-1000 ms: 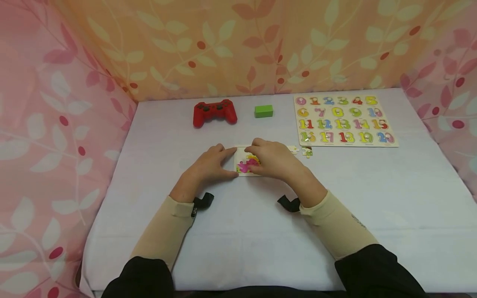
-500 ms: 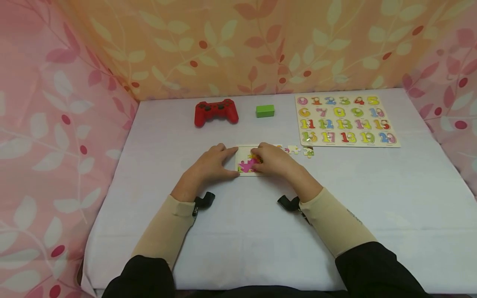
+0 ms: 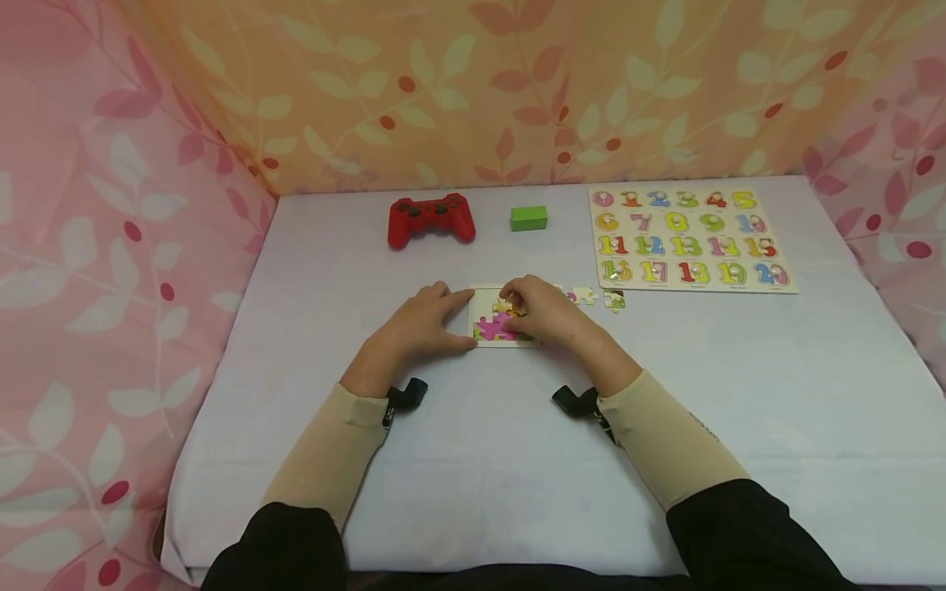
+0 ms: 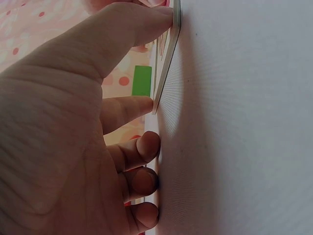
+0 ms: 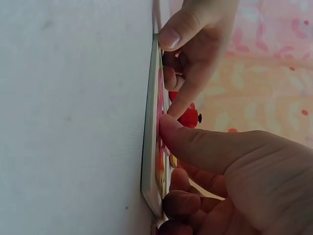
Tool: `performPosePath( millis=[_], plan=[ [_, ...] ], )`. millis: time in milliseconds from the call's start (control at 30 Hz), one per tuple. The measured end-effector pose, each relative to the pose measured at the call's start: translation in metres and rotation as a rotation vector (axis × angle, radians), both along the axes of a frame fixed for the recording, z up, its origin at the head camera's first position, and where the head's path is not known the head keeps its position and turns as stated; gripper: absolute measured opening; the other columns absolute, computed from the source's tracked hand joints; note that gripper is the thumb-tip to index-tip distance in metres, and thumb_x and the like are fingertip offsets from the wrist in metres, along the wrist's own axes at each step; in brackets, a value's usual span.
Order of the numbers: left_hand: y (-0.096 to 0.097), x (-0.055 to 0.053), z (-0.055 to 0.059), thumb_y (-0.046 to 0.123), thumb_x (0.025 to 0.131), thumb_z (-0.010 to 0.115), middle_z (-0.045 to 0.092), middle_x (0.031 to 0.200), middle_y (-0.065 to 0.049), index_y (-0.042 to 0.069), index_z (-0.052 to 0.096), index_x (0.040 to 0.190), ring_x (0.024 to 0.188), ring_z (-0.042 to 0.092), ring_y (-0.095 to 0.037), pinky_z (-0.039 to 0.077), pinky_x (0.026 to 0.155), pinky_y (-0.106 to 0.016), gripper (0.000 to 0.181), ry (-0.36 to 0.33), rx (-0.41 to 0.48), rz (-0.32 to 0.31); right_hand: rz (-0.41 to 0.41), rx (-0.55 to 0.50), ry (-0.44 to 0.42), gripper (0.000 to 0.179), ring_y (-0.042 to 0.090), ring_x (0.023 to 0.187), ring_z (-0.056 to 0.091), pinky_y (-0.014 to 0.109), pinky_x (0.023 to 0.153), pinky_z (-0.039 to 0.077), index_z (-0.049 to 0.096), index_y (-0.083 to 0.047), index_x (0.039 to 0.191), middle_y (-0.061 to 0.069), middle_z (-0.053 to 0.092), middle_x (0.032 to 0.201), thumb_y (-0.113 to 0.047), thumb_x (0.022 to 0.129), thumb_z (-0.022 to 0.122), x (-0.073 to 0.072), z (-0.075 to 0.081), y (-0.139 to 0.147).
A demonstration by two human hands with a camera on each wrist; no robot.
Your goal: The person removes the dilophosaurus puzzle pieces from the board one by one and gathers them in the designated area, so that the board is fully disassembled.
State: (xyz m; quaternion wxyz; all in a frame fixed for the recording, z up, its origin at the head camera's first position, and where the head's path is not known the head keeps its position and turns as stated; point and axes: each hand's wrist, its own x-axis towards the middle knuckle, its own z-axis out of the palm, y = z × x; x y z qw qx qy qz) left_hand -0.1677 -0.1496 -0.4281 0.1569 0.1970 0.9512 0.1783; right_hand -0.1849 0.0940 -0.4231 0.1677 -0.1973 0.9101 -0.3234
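A small jigsaw puzzle in a pale frame (image 3: 481,294) lies flat on the table, with pink pieces (image 3: 491,328) and yellow ones in it. My left hand (image 3: 421,322) holds the frame's left side between thumb and index finger, one at each corner; its other fingertips rest on the cloth in the left wrist view. Over the puzzle's right part, my right hand (image 3: 545,312) pinches a piece, mostly hidden, between thumb and fingers. In the right wrist view its thumb (image 5: 188,142) touches the puzzle's surface. Loose pieces (image 3: 585,295) lie just right of the frame, one (image 3: 614,300) farther out.
A red game controller (image 3: 432,220) and a green block (image 3: 528,218) stand at the back. The number puzzle board (image 3: 691,238) lies at the back right, close to the loose pieces. Floral curtains (image 3: 414,98) border the white table (image 3: 488,476) behind and at the sides.
My right hand has drawn back a little to the right over the puzzle, its thumb and fingers bunched closer, uncovering more yellow and pink pieces. My left hand has stayed at the frame's left side.
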Motion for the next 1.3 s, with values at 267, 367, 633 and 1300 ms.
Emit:
performPosePath(
  millis=[267, 367, 633, 1300],
  plan=[
    [-0.001, -0.001, -0.002, 0.057, 0.083, 0.078, 0.050, 0.123, -0.001, 0.027, 0.041, 0.159, 0.111, 0.046, -0.018, 0.048, 0.093, -0.040, 0.090, -0.006, 0.005, 0.000, 0.030, 0.057, 0.086, 0.038, 0.025, 0.098, 0.057, 0.041, 0.089, 0.050, 0.064, -0.005, 0.128, 0.009, 0.062, 0.107, -0.014, 0.092, 0.077, 0.004, 0.006, -0.002],
    [0.000, -0.001, -0.001, 0.057, 0.082, 0.078, 0.050, 0.123, -0.001, 0.027, 0.042, 0.159, 0.111, 0.046, -0.019, 0.048, 0.093, -0.041, 0.090, -0.012, 0.010, 0.004, 0.048, 0.098, 0.121, 0.041, 0.024, 0.096, 0.057, 0.040, 0.087, 0.050, 0.064, -0.006, 0.129, 0.007, 0.061, 0.108, -0.016, 0.092, 0.077, 0.006, 0.010, -0.002],
    [0.001, -0.001, 0.000, 0.057, 0.082, 0.078, 0.050, 0.122, -0.001, 0.027, 0.042, 0.159, 0.111, 0.046, -0.019, 0.048, 0.093, -0.040, 0.090, -0.012, 0.000, 0.006, 0.030, 0.164, 0.213, 0.047, 0.021, 0.089, 0.056, 0.036, 0.074, 0.048, 0.065, -0.010, 0.129, 0.003, 0.059, 0.105, -0.023, 0.088, 0.081, 0.017, 0.034, 0.001],
    [0.001, 0.002, 0.000, 0.056, 0.083, 0.078, 0.050, 0.122, -0.001, 0.026, 0.042, 0.159, 0.112, 0.046, -0.018, 0.048, 0.093, -0.040, 0.089, 0.005, 0.005, 0.007, -0.076, -0.069, 0.281, 0.047, 0.026, 0.090, 0.050, 0.039, 0.074, 0.042, 0.066, -0.010, 0.123, 0.003, 0.058, 0.106, -0.021, 0.082, 0.086, 0.038, 0.094, 0.048]
  ],
)
